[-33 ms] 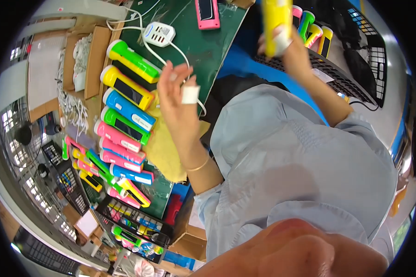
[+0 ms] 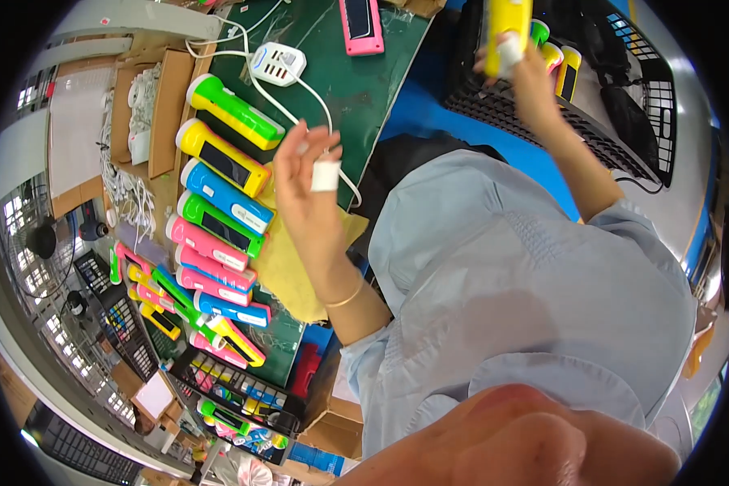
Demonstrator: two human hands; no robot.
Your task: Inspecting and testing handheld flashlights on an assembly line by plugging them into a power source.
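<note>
My right hand (image 2: 526, 77), with a white wrap on its thumb, is closed round a yellow flashlight (image 2: 510, 20) at the upper right, by the near side of a black crate (image 2: 535, 130). The flashlight's upper end runs out of the picture. My left hand (image 2: 308, 174) is raised over the table's edge with its fingers loosely spread and nothing seen in them; a white wrap covers part of it. Left of it lies a row of flashlights: a green one (image 2: 235, 112), a yellow one (image 2: 223, 156), a blue one (image 2: 227, 194) and several more.
A white charging hub (image 2: 277, 64) with cables and a pink flashlight (image 2: 361, 28) lie on the green table (image 2: 340, 89). A yellow cloth (image 2: 287, 275) lies beside the row. Flashlights (image 2: 569, 73) stand in the black crate. A cardboard box (image 2: 170, 105) holds white cables.
My right hand has moved to the right and slightly up with the yellow flashlight, over the crate's side. My left hand has shifted only a little.
</note>
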